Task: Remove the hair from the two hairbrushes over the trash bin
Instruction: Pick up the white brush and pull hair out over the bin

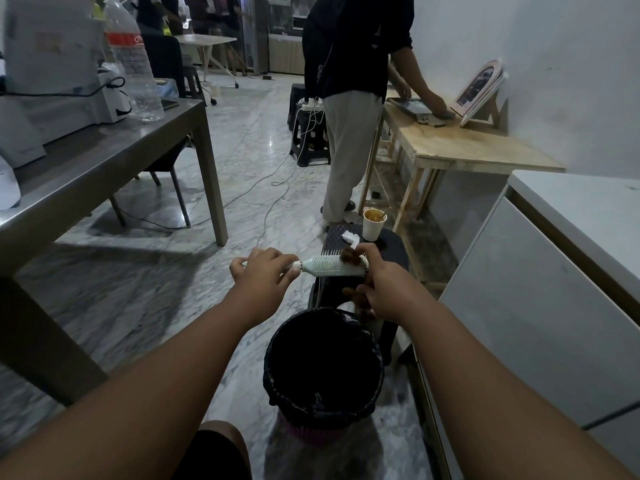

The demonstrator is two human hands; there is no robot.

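A pale round hairbrush (329, 265) lies level in the air, above and just beyond the trash bin (277, 358), which is lined with a black bag. My left hand (265, 271) grips the brush's handle. My right hand (377, 282) pinches a brown clump of hair (350, 255) at the far end of the bristles. More brown hair (363, 308) hangs under that hand, over the bin's far rim. I see no second hairbrush.
A dark stool (394, 251) behind the brush carries a paper cup (374, 224) and a crumpled tissue (351, 237). A person (349, 98) stands at a wooden table (460, 147). A metal table (104, 161) is on the left, a white cabinet (554, 289) on the right. Cables cross the floor.
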